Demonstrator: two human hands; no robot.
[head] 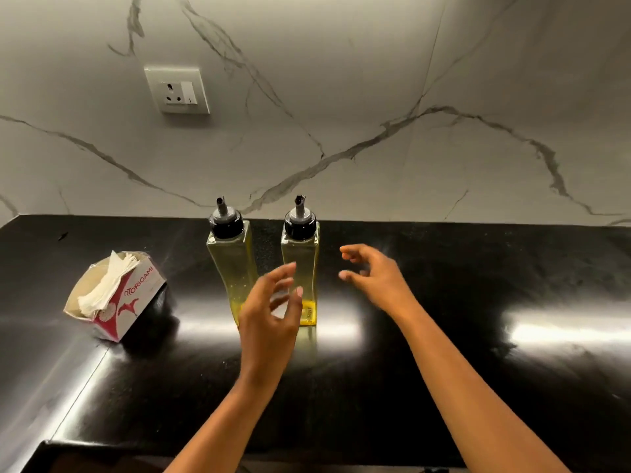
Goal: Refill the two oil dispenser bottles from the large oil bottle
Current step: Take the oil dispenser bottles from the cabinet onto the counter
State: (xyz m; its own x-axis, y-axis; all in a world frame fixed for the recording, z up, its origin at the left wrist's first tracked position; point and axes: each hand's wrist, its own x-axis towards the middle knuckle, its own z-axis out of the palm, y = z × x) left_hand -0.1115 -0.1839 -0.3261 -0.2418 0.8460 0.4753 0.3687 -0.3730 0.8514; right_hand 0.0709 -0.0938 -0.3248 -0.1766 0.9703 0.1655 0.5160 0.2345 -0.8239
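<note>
Head view: a white marble-patterned wall (341, 80) with grey veins fills the upper half. Below it a glossy black stone countertop (478, 285) runs the full width, with bright light reflections on it.

Two bare forearms reach in from the bottom edge. The left hand (269, 315) is raised in front of the lower parts of both bottles. Its fingers are spread and loosely curved, holding nothing; whether it touches either bottle cannot be told. The right hand (372, 271) hovers just to the right of the bottles, clear of them. Its fingers are also spread and lightly bent, with nothing in them.

The left dispenser bottle (228, 261) and the right dispenser bottle (302, 254) are tall, clear and square-sided, with black pourer caps. They stand upright side by side near the back of the countertop, a narrow gap between them. Each has only a shallow layer of yellow oil at the bottom.

A red and white cardboard napkin box (136, 302) sits tilted towards the left, white napkins sticking out of its open top. A white wall socket (177, 90) is mounted on the wall at upper left.
</note>
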